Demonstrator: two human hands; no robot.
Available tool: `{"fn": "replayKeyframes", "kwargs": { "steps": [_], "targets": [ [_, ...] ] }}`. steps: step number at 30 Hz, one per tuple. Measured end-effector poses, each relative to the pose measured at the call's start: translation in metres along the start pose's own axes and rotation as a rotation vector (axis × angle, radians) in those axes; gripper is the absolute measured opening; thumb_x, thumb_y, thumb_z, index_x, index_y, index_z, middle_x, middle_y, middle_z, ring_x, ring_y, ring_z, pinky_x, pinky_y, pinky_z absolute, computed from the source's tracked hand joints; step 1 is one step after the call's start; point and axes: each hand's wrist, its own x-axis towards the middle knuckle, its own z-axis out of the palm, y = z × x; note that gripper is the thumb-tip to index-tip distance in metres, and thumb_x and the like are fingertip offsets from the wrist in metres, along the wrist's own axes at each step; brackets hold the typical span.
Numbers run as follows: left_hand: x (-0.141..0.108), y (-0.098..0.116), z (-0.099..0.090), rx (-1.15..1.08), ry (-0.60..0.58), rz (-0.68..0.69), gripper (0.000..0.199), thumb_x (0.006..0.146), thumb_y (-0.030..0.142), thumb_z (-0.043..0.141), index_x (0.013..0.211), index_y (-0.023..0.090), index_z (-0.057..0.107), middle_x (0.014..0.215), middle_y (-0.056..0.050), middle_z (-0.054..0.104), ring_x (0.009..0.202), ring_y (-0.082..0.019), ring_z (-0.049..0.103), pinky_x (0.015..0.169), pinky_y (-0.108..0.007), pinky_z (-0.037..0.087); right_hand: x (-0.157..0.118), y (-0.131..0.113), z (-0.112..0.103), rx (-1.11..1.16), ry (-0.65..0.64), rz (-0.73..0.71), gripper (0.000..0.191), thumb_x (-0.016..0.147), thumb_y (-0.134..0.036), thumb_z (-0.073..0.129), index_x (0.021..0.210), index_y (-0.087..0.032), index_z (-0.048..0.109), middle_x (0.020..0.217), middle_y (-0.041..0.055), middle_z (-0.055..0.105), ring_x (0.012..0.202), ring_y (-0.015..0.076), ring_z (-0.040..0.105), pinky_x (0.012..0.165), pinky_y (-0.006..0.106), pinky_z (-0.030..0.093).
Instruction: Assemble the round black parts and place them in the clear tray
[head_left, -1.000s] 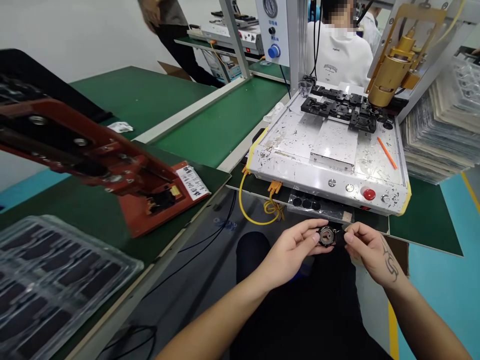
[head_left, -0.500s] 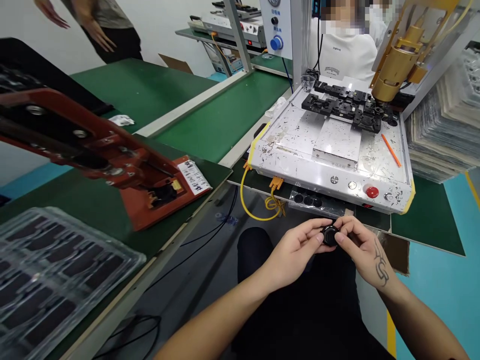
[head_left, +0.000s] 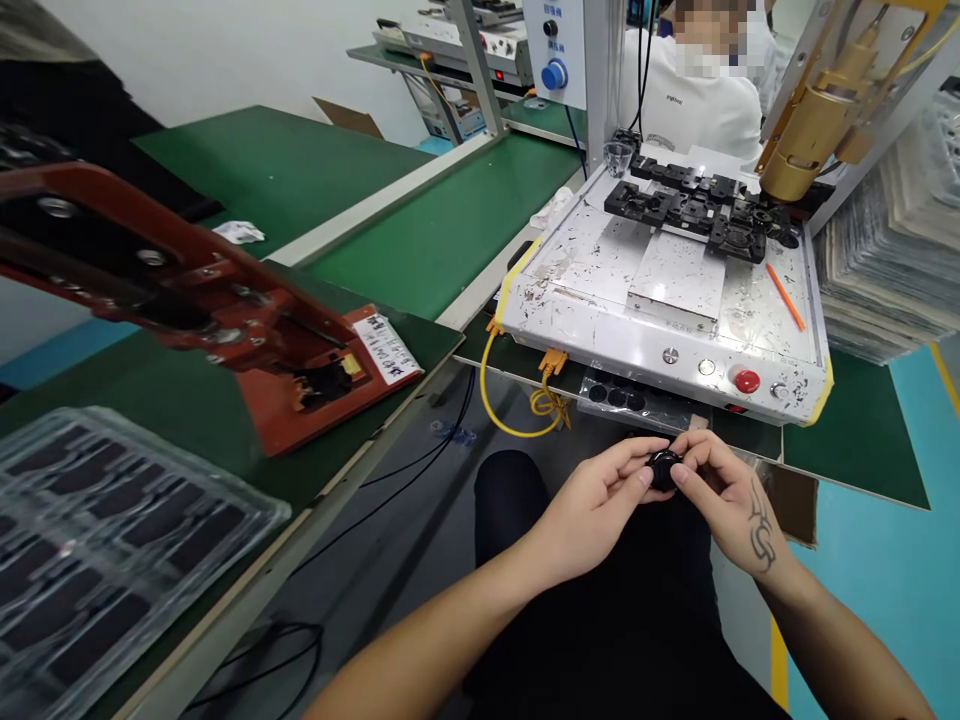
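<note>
Between my two hands, above my lap, is a small round glossy black part (head_left: 663, 469); its exact kind does not show. My left hand (head_left: 600, 505) pinches its left side with thumb and fingers. On the opposite side my right hand (head_left: 716, 490) grips it the same way, thumb on the near face. Both hands are just in front of the white machine base (head_left: 600, 325). Under that machine's front edge, a clear plastic tray (head_left: 660, 408) holds several black discs. The part's underside is hidden by my fingers.
Black fixtures (head_left: 690, 210) sit on the machine under a gold cylinder (head_left: 806, 150), beside an orange stick (head_left: 785, 297). At left stand a red hand press (head_left: 292, 420) and a plastic tray (head_left: 247, 490). Stacked trays (head_left: 870, 270) rise at right. A person in white (head_left: 694, 100) sits behind.
The person at the far left has shifted left, with arms and hands out of view. My hands keep hold of the black part with hardly any movement.
</note>
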Motion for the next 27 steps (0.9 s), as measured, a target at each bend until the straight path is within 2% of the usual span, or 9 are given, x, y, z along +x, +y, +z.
{"fn": "replayKeyframes", "kwargs": {
  "steps": [5, 10, 13, 15, 16, 19, 22, 24, 27],
  "targets": [
    [0.0, -0.003, 0.002, 0.061, 0.015, 0.028, 0.039, 0.101, 0.035, 0.073, 0.136, 0.018, 0.071, 0.126, -0.012, 0.08, 0.117, -0.03, 0.077, 0.106, -0.046, 0.063, -0.001, -0.001, 0.003, -0.046, 0.033, -0.036, 0.025, 0.102, -0.04, 0.069, 0.083, -0.025, 0.063, 0.114, 0.0085, 0.068, 0.106, 0.0278, 0.064, 0.096, 0.043, 0.049],
    [0.0, -0.008, 0.002, 0.213, 0.059, 0.097, 0.034, 0.1, 0.027, 0.07, 0.133, 0.018, 0.072, 0.117, -0.011, 0.083, 0.109, -0.027, 0.081, 0.102, -0.04, 0.064, -0.001, 0.001, 0.006, -0.164, 0.079, -0.103, 0.027, 0.102, -0.037, 0.069, 0.081, -0.026, 0.057, 0.108, 0.008, 0.065, 0.1, 0.0271, 0.063, 0.085, 0.041, 0.051],
    [0.0, -0.007, -0.001, 0.307, 0.051, 0.137, 0.037, 0.101, 0.025, 0.066, 0.138, 0.018, 0.068, 0.118, -0.011, 0.083, 0.108, -0.026, 0.081, 0.099, -0.036, 0.064, 0.002, 0.006, 0.004, -0.226, 0.078, -0.131, 0.018, 0.1, -0.035, 0.072, 0.091, -0.027, 0.058, 0.101, 0.0054, 0.062, 0.093, 0.0249, 0.062, 0.08, 0.039, 0.051],
    [0.0, -0.004, -0.005, 0.415, 0.018, 0.146, 0.045, 0.102, 0.023, 0.063, 0.146, 0.019, 0.063, 0.117, -0.01, 0.083, 0.106, -0.026, 0.081, 0.097, -0.035, 0.064, 0.004, 0.008, 0.0, -0.283, 0.003, -0.183, 0.011, 0.102, -0.032, 0.07, 0.11, -0.028, 0.065, 0.106, 0.0069, 0.064, 0.095, 0.0254, 0.063, 0.082, 0.04, 0.053],
    [0.0, -0.001, -0.007, 0.49, -0.005, 0.147, 0.049, 0.101, 0.022, 0.063, 0.15, 0.019, 0.06, 0.117, -0.01, 0.083, 0.106, -0.026, 0.081, 0.097, -0.036, 0.063, 0.005, 0.008, -0.002, -0.311, -0.056, -0.225, 0.016, 0.103, -0.031, 0.067, 0.119, -0.029, 0.067, 0.111, 0.0086, 0.065, 0.099, 0.0266, 0.065, 0.086, 0.041, 0.054],
    [0.002, 0.009, -0.013, 0.664, -0.061, 0.155, 0.058, 0.1, 0.019, 0.062, 0.157, 0.022, 0.054, 0.121, -0.01, 0.083, 0.114, -0.029, 0.079, 0.1, -0.04, 0.061, 0.009, 0.005, -0.006, -0.331, -0.206, -0.318, 0.02, 0.107, -0.029, 0.06, 0.123, -0.03, 0.072, 0.118, 0.0111, 0.07, 0.109, 0.0297, 0.067, 0.096, 0.046, 0.055],
    [0.003, 0.014, -0.017, 0.544, -0.033, 0.177, 0.056, 0.1, 0.021, 0.066, 0.154, 0.024, 0.056, 0.135, -0.013, 0.077, 0.121, -0.028, 0.076, 0.104, -0.039, 0.06, 0.01, 0.001, -0.004, -0.247, -0.146, -0.211, 0.012, 0.104, -0.037, 0.067, 0.106, -0.028, 0.074, 0.094, 0.0065, 0.073, 0.085, 0.0254, 0.068, 0.08, 0.04, 0.057],
    [0.004, 0.012, -0.016, 0.402, 0.047, 0.171, 0.052, 0.098, 0.026, 0.073, 0.148, 0.023, 0.06, 0.137, -0.013, 0.074, 0.118, -0.026, 0.076, 0.101, -0.037, 0.062, 0.01, 0.0, 0.001, -0.099, -0.042, -0.059, 0.019, 0.1, -0.045, 0.074, 0.099, -0.026, 0.073, 0.079, 0.0022, 0.068, 0.07, 0.0207, 0.063, 0.067, 0.034, 0.055],
    [0.003, 0.006, -0.012, 0.275, 0.137, 0.135, 0.035, 0.095, 0.033, 0.079, 0.126, 0.019, 0.07, 0.11, -0.009, 0.079, 0.097, -0.023, 0.078, 0.086, -0.033, 0.065, 0.009, 0.003, 0.011, 0.189, 0.008, 0.118, 0.031, 0.095, -0.054, 0.079, 0.098, -0.024, 0.07, 0.07, -0.0012, 0.066, 0.06, 0.0169, 0.061, 0.057, 0.03, 0.053]
  ]
}}
